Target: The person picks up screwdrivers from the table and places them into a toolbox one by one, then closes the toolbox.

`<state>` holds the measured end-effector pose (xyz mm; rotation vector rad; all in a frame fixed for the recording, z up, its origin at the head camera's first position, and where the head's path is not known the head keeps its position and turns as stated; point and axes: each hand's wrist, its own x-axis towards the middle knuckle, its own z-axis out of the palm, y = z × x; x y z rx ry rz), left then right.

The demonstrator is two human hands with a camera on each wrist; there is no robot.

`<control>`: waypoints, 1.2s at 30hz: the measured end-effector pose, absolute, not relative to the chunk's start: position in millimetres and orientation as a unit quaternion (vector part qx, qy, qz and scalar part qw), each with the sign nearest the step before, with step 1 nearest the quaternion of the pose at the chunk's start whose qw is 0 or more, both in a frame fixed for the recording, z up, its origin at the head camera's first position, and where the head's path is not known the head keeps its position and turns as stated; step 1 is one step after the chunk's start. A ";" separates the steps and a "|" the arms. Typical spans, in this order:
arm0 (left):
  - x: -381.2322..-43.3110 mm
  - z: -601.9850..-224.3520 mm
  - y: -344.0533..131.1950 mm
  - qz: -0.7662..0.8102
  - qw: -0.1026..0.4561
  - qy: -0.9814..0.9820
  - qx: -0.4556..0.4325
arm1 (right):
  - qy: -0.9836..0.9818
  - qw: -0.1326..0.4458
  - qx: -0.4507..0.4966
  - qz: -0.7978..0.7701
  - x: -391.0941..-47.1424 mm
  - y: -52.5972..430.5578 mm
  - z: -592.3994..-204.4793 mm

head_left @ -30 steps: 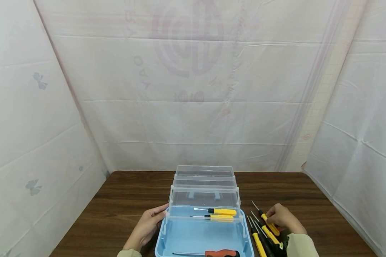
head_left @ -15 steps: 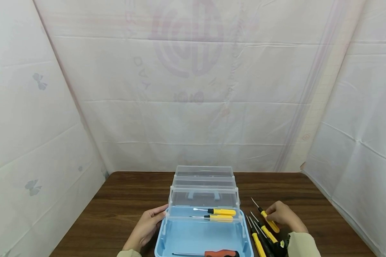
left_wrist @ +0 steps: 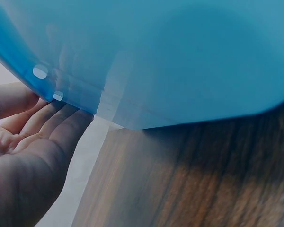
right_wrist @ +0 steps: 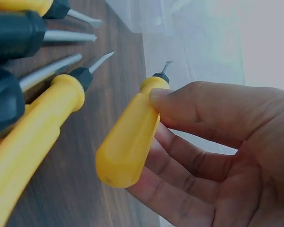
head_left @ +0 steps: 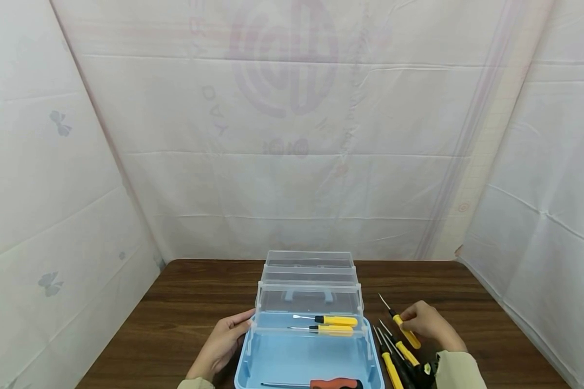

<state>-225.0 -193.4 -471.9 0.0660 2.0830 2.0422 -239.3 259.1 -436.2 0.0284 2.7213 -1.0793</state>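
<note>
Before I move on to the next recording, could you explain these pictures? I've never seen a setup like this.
There is no machine here: a person works with a bare left hand and a bare right hand. The wide picture comes from a camera worn on the head; the two close ones come from cameras worn on each wrist.

On the wooden table stands an open blue box. Inside lie two yellow screwdrivers and, nearest the person, a red-orange screwdriver. Beside the box, on the right, lie more screwdrivers with yellow or black handles.

The right hand pinches one yellow-handled screwdriver between thumb and fingers. The left hand touches the box's left side.
</note>
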 end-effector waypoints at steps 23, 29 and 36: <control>-223.9 -471.1 -193.4 0.696 0.111 0.709 0.026 | 0.925 0.083 -0.025 -0.371 -237.3 247.2 -411.5; -223.8 -471.1 -194.3 0.694 0.113 0.710 0.027 | 0.927 0.081 -0.026 -0.366 -236.7 245.3 -405.5; -224.6 -472.5 -193.9 0.694 0.113 0.710 0.025 | 0.919 0.089 -0.029 -0.384 -235.3 243.1 -396.5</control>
